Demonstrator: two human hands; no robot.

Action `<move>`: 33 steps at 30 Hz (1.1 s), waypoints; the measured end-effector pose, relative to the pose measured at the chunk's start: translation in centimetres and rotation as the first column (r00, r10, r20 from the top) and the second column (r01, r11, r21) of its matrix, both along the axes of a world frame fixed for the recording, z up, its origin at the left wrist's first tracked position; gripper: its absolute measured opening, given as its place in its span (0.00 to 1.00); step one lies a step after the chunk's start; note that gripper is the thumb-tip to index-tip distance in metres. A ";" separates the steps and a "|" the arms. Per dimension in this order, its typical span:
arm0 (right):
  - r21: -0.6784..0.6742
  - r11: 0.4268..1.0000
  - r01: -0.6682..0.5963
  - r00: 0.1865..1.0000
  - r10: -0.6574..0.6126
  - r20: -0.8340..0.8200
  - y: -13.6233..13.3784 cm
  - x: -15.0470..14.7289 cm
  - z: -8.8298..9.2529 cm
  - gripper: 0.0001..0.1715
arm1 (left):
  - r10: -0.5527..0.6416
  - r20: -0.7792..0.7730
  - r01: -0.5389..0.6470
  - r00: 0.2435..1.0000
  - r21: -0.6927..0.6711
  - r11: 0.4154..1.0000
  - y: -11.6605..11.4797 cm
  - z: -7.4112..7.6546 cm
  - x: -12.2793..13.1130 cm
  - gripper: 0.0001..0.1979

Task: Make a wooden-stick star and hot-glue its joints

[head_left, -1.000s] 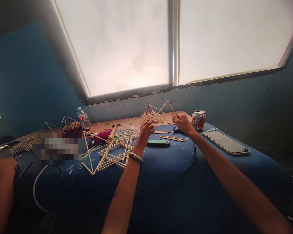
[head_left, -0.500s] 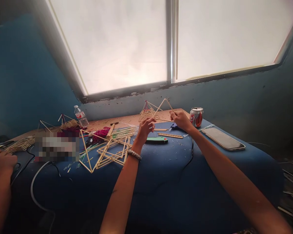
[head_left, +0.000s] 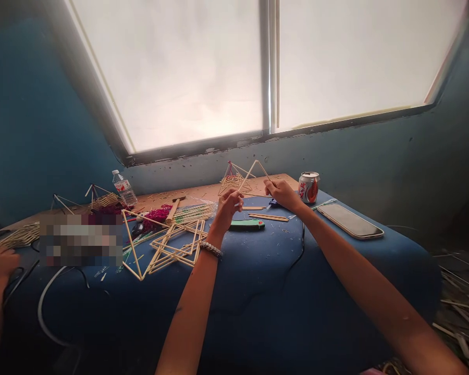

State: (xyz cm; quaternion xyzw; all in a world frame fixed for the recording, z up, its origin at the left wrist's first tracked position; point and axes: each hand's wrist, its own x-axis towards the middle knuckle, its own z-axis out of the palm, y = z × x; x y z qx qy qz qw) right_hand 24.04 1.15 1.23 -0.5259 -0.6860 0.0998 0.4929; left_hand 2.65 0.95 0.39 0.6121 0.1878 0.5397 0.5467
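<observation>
Above the table, a triangle of thin wooden sticks [head_left: 249,173] is held up with its peak away from me. My left hand [head_left: 229,204], a beaded bracelet on its wrist, pinches the triangle's left corner. My right hand [head_left: 282,194] grips it at the right corner, fingers closed. Below my hands lie a green-handled tool [head_left: 247,224] and several loose sticks [head_left: 269,216]. To the left, a pile of stick triangles [head_left: 175,245] rests on the blue cloth. A dark blue tool [head_left: 274,203], likely a glue gun, is partly hidden behind my right hand.
A drink can [head_left: 308,188] and a phone [head_left: 350,222] are at the right. Further left stand a hammer [head_left: 174,210], a bottle [head_left: 124,188] and purple shreds [head_left: 156,217]. A stick pyramid [head_left: 231,177] stands at the back. Another person's hand [head_left: 0,260] is at far left.
The whole view has shifted slightly, so things sit a little further left. Both my hands keep their hold on the stick triangle. The other person's hand has moved slightly left in view.
</observation>
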 end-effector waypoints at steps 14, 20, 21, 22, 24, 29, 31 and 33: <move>0.161 0.986 0.044 0.995 -0.029 -0.098 -0.2 -0.2 0.4 0.41 | 0.317 -0.030 -0.317 0.948 -0.013 0.948 1.6 -0.4 -0.1 0.14; 0.152 0.966 0.210 0.973 -0.221 0.065 -0.4 -0.3 0.2 0.36 | 0.440 -0.105 -0.447 0.892 -0.049 0.893 1.8 -0.6 0.1 0.11; 0.149 0.962 0.229 0.966 -0.243 0.086 -0.4 -0.3 0.2 0.35 | 0.450 -0.114 -0.457 0.886 -0.054 0.888 1.8 -0.6 0.1 0.11; 0.148 0.959 0.242 0.961 -0.258 0.101 -0.4 -0.3 0.2 0.34 | 0.457 -0.121 -0.466 0.881 -0.058 0.883 1.8 -0.6 0.1 0.10; 0.150 0.956 0.252 0.956 -0.270 0.114 -0.4 -0.4 0.1 0.33 | 0.469 -0.132 -0.480 0.873 -0.063 0.875 1.8 -0.6 0.1 0.09; 0.154 0.956 0.250 0.957 -0.268 0.110 -0.4 -0.4 0.0 0.31 | 0.491 -0.136 -0.503 0.861 -0.071 0.862 1.8 -0.7 0.3 0.09; 0.159 0.956 0.247 0.958 -0.266 0.106 -0.3 -0.4 0.0 0.31 | 0.492 -0.131 -0.504 0.861 -0.079 0.860 1.8 -0.7 0.3 0.09; 0.167 0.956 0.240 0.961 -0.259 0.101 -0.3 -0.3 0.0 0.31 | 0.492 -0.120 -0.504 0.862 -0.093 0.859 1.9 -0.8 0.2 0.09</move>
